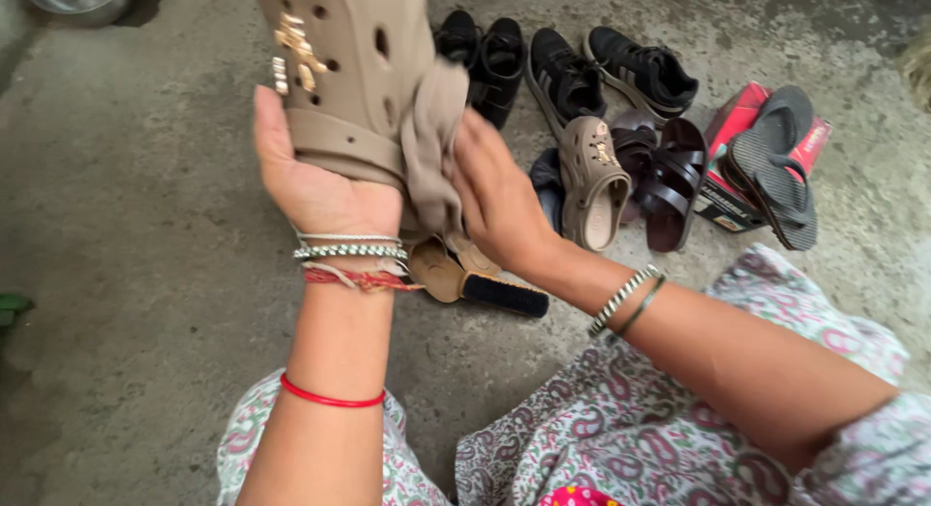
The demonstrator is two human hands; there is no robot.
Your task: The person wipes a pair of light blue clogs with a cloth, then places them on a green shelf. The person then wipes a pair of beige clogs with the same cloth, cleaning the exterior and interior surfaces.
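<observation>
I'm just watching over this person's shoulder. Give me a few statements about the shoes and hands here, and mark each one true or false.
1. The left hand holds a tan clog up off the floor. True.
2. The right hand presses a bright blue sponge to the clog. False: it presses a tan cloth against it.
3. A matching tan clog lies on the floor among the other shoes. True.
4. The grey flip-flops sit inside a metal bowl. False: they rest on a red box.
5. A brush lies on the concrete floor below the hands. True.
</observation>
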